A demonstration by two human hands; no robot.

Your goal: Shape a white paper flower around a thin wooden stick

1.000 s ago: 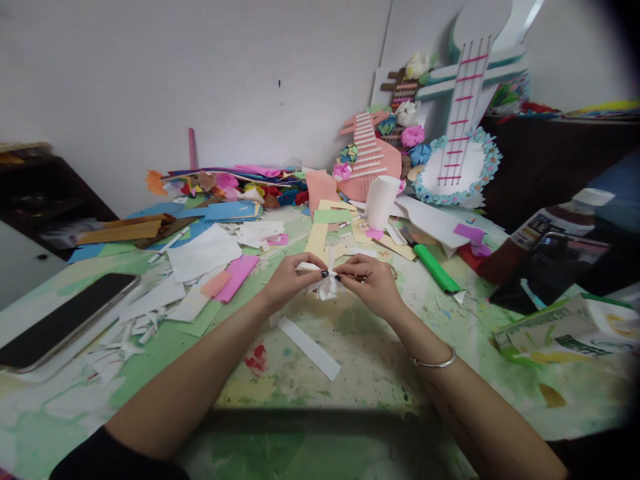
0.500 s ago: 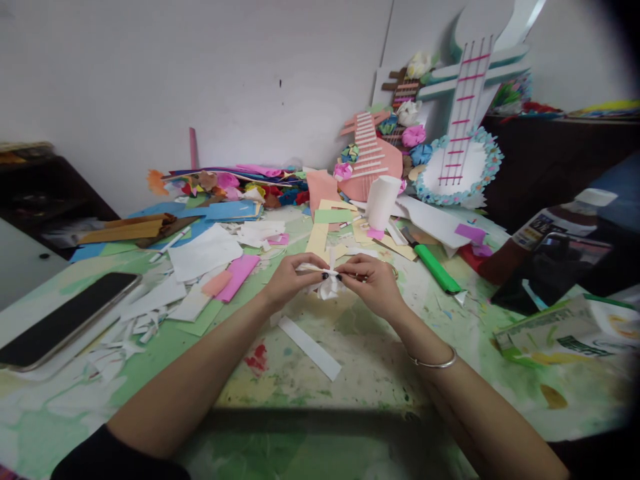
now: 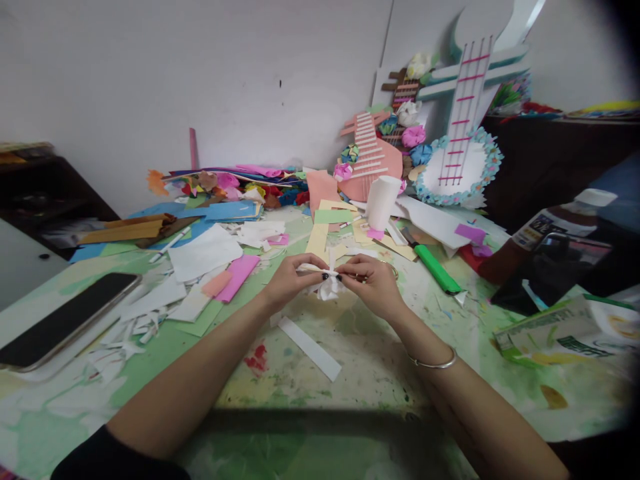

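Observation:
Above the middle of the green-stained table (image 3: 370, 373), a small crumpled white paper piece (image 3: 329, 289) is pinched between both hands. My left hand (image 3: 296, 280) is closed on its left side, thumb and fingertips together. My right hand (image 3: 371, 283) grips the right side the same way, and the two thumbs almost meet. Folds of the paper hang below the thumbs, and part of it is hidden by the fingers. A flat white paper strip (image 3: 310, 349) lies on the table just below the hands.
A phone (image 3: 65, 320) and white paper scraps (image 3: 205, 252) lie at left. A white roll (image 3: 384, 203) stands behind the hands. On the right are a green cutter (image 3: 436, 268), a brown bottle (image 3: 545, 230) and a green-white carton (image 3: 570, 330). Paper instruments (image 3: 373, 163) lean at the wall.

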